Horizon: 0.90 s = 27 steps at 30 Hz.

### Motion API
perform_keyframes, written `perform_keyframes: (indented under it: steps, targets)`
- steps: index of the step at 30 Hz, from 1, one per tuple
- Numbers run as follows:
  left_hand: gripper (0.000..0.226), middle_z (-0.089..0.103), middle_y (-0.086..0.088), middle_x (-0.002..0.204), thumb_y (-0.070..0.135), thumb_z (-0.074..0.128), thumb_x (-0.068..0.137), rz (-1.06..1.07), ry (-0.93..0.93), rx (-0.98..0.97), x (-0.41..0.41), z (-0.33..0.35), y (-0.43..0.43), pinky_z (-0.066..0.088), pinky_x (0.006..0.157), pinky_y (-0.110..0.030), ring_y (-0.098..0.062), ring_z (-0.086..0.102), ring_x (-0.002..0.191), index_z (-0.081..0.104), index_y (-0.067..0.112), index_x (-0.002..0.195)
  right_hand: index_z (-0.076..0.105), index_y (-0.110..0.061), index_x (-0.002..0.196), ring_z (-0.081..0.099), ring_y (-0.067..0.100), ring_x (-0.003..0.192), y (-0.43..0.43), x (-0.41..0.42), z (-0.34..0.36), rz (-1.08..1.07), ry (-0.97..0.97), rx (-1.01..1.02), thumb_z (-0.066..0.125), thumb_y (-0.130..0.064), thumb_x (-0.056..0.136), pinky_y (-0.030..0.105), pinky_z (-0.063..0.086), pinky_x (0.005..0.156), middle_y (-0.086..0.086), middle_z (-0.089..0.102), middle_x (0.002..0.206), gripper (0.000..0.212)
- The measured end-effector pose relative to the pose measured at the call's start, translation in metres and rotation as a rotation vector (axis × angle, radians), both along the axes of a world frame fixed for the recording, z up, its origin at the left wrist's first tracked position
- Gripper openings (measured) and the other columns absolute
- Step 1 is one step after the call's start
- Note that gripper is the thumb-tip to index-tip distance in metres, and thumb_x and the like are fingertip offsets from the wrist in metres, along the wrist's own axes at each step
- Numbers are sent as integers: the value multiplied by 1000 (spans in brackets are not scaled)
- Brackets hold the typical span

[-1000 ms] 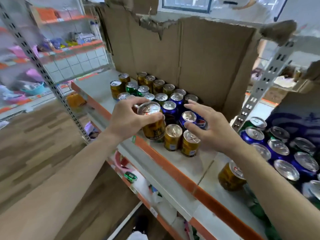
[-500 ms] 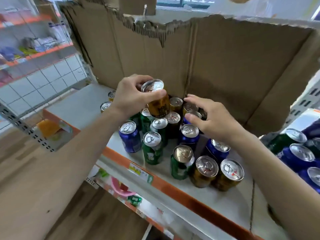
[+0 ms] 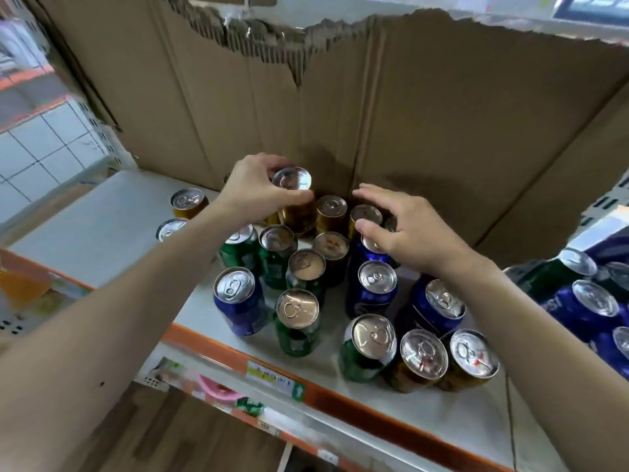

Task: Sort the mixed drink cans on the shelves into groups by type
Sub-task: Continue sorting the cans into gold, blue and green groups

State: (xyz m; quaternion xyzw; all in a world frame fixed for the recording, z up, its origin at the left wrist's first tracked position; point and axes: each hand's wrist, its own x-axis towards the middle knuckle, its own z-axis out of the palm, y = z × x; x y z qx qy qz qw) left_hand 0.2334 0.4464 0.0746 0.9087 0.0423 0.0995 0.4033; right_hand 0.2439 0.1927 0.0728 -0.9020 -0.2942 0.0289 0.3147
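Carried further back toward the torn cardboard (image 3: 340, 107), a gold aluminium can (image 3: 296, 206) was gripped by the left hand (image 3: 258, 192), while the right hand (image 3: 405, 229), loosely spread and empty, hovered where neighbouring gold cans (image 3: 332, 212) could be toppled.

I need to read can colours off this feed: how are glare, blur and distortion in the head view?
Head view: ceiling light glints off the can lids, such as the blue can near the front, yet the sides still read blue, green and gold; the left hand and its gold can are sharp; the edges smear; wide-angle bending curves the shelf edge and cardboard.
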Motion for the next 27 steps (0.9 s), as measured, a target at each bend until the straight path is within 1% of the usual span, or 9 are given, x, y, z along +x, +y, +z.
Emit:
perform_keyframes:
  steps: [4, 9, 12, 14, 17, 21, 23, 25, 27]
  targets:
    - [87, 70, 1, 113, 63, 77, 50, -43, 24, 33, 7, -4, -1, 57, 92, -38, -14, 67, 102, 69, 17, 123, 51, -22, 144, 37, 7, 141, 5, 4, -3, -14, -8, -23, 65, -29, 93, 20, 24, 114, -3, 45, 152, 53]
    - [53, 70, 3, 97, 43, 86, 63, -69, 43, 129, 14, -3, -3, 53, 82, -26, -13, 65, 94, 75, 19, 109, 50, -21, 144, 37, 8, 141, 8, 2, -6, -19, 3, -50, 65, -29, 93, 17, 23, 111, -1, 45, 152, 53]
    - [47, 73, 6, 93, 42, 84, 67, -85, 84, 168, 13, -4, -5, 49, 74, -19, -10, 65, 91, 76, 22, 108, 51, -22, 143, 37, 7, 140, 6, 1, -8, -19, -1, -43, 65, -28, 93, 13, 21, 109, -2, 45, 152, 52]
    - [48, 72, 7, 95, 45, 83, 66, -82, 89, 191, 13, -8, -5, 45, 73, -16, -10, 64, 96, 76, 24, 109, 51, -23, 143, 37, 6, 141, 4, 1, -8, -24, 3, -37, 65, -28, 93, 14, 22, 110, -4, 45, 152, 52]
    - [52, 71, 3, 100, 46, 84, 65, -79, 132, 223, 15, -18, -8, 45, 76, -20, -13, 62, 99, 75, 24, 111, 50, -21, 144, 36, 7, 141, 3, 1, -6, -30, 1, -44, 65, -29, 93, 15, 21, 110, -4, 45, 152, 53]
    - [53, 63, -4, 111, 48, 86, 65, -28, 239, 294, 21, -33, -17, 46, 71, -25, -17, 60, 92, 73, 25, 111, 48, -21, 146, 34, 9, 143, 2, 2, -4, -32, 7, -71, 64, -30, 94, 16, 21, 111, -3, 43, 153, 54]
    - [37, 58, -7, 98, 43, 85, 69, -3, 267, 327, 20, -36, -24, 44, 67, -29, -22, 58, 85, 69, 17, 89, 47, -22, 146, 34, 9, 143, 2, 1, -5, -36, 19, -85, 63, -30, 95, 16, 21, 110, -4, 42, 154, 54]
    - [40, 49, -10, 93, 38, 83, 73, 26, 281, 338, 20, -39, -30, 41, 67, -31, -25, 52, 80, 50, 16, 70, 47, -23, 146, 34, 10, 143, 1, -1, -6, -42, 24, -96, 63, -30, 94, 19, 23, 112, -3, 42, 154, 55]
    - [42, 47, -13, 99, 38, 82, 75, 41, 296, 365, 21, -44, -32, 40, 68, -33, -24, 48, 77, 49, 11, 78, 46, -23, 146, 34, 12, 143, -2, -3, -6, -50, 29, -111, 63, -31, 95, 26, 25, 117, -3, 41, 155, 55]
